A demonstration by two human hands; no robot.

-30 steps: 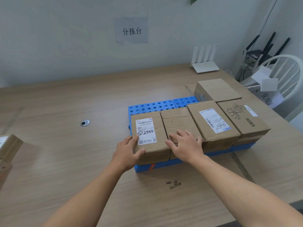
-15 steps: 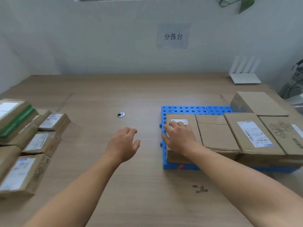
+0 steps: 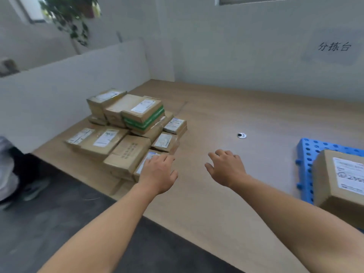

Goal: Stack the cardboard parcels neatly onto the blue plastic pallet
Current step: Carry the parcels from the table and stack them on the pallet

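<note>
1. Brown cardboard parcels (image 3: pixel 126 133) lie heaped left on the pale wooden surface (image 3: pixel 246 115).
2. Left hand (image 3: pixel 157 174) and right hand (image 3: pixel 226 168) reach out palm-down, fingers apart, empty.
3. Nearest parcels' long sides slant away rightward.

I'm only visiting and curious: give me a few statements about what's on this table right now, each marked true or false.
1. Neither the left hand nor the right hand holds anything. True.
2. The pallet is red. False: it is blue.
3. A green-taped parcel lies on top of the pile. True.
4. The pallet is bare. False: a labelled parcel sits on it.
5. The pile lies to the right of the pallet. False: it lies to the left.
</note>
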